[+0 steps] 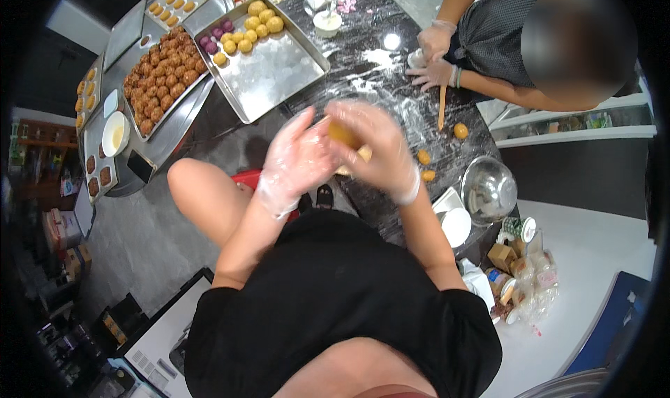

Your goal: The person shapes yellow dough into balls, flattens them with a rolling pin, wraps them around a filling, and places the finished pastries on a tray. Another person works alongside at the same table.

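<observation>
Both my hands wear clear plastic gloves and are raised close together over the near edge of the dark table. A yellow-brown dough ball sits between them, blurred and partly covered. My left hand has its palm turned up, its fingertips reaching beneath the ball. Curled over the ball from the other side is my right hand, blurred. Just below the ball shows a pale tan piece, mostly hidden by my right hand. Small orange-brown dough pieces lie on the tabletop right of that hand.
A metal tray holds yellow and purple balls. Beside it, another tray is heaped with brown balls. Across the flour-dusted marble table, a gloved co-worker handles something near a wooden stick. At right stands a metal bowl.
</observation>
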